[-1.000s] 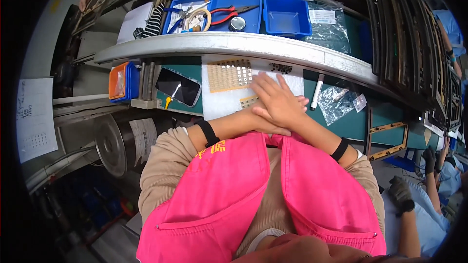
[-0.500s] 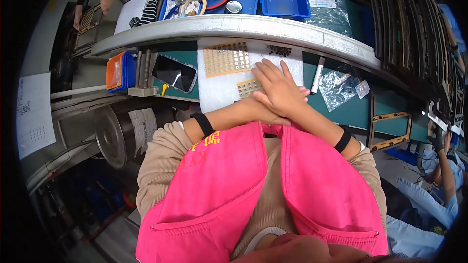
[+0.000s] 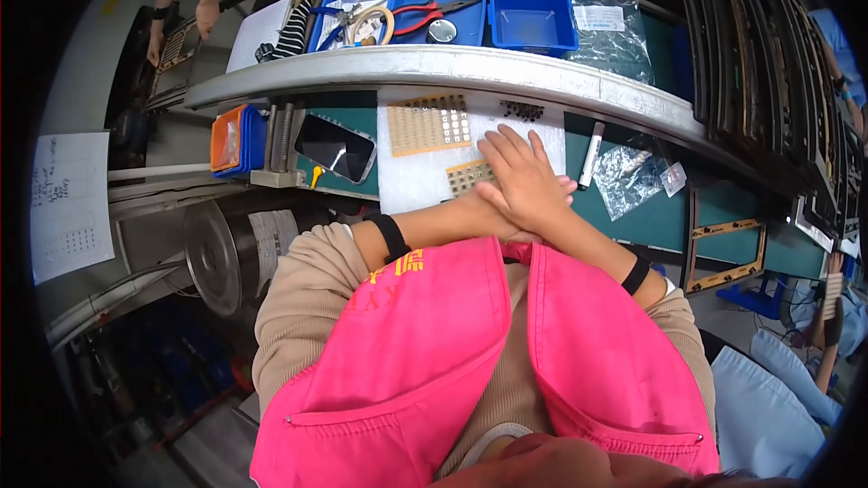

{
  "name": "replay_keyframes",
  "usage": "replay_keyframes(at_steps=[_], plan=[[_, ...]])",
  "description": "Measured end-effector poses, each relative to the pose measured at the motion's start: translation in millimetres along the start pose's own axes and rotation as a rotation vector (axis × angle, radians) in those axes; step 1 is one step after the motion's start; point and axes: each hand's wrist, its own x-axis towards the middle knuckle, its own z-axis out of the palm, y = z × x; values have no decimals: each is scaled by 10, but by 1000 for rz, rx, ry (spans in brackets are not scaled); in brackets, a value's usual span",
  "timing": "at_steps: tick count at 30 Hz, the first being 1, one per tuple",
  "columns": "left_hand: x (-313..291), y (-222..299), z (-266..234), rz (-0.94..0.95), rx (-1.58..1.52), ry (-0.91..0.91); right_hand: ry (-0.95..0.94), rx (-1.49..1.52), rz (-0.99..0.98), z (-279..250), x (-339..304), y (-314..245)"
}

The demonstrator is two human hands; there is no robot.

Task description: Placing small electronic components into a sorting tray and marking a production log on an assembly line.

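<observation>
My right hand (image 3: 523, 179) lies flat on top of my left hand, fingers stretched forward and slightly apart, holding nothing. Beneath it, my left hand (image 3: 491, 215) points to the right; its fingertips peek out past the right hand, and its palm is hidden. Both rest over a white foam sheet (image 3: 407, 183). Close to the right hand's thumb side is a small tan board (image 3: 463, 179) with rows of small metal parts, partly covered. Farther off lies a larger tan gridded board (image 3: 416, 129), with silvery squares on its right part. Beyond my fingertips sits a cluster of small dark pieces (image 3: 523, 111).
A metal rail (image 3: 434, 63) crosses behind the foam. Past it stand blue trays (image 3: 533, 20) and red-handled pliers (image 3: 416, 14). A phone (image 3: 335, 147) lies left; a marker (image 3: 592, 155) and clear bag (image 3: 626, 183) lie right. Dark frames (image 3: 750, 72) stand far right. Another person's hands (image 3: 206, 18) work far left.
The whole view has shifted a little, so the bench appears lower and farther right. My hands keep the same crossed pose, and the boards have not moved on the foam.
</observation>
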Motion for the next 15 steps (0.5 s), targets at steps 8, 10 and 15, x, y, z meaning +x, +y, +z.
replay_keyframes(at_steps=[8, 10, 15], plan=[[59, 104, -238, 37, 100, 5, 9, 9, -5, -17, -25, -21], [88, 65, -332, 39, 118, 19, 1, 17, -17, -35, 47, 14], [21, 195, -208, 24, 108, 55, 52, -14, -45, -42, -7, -58]])
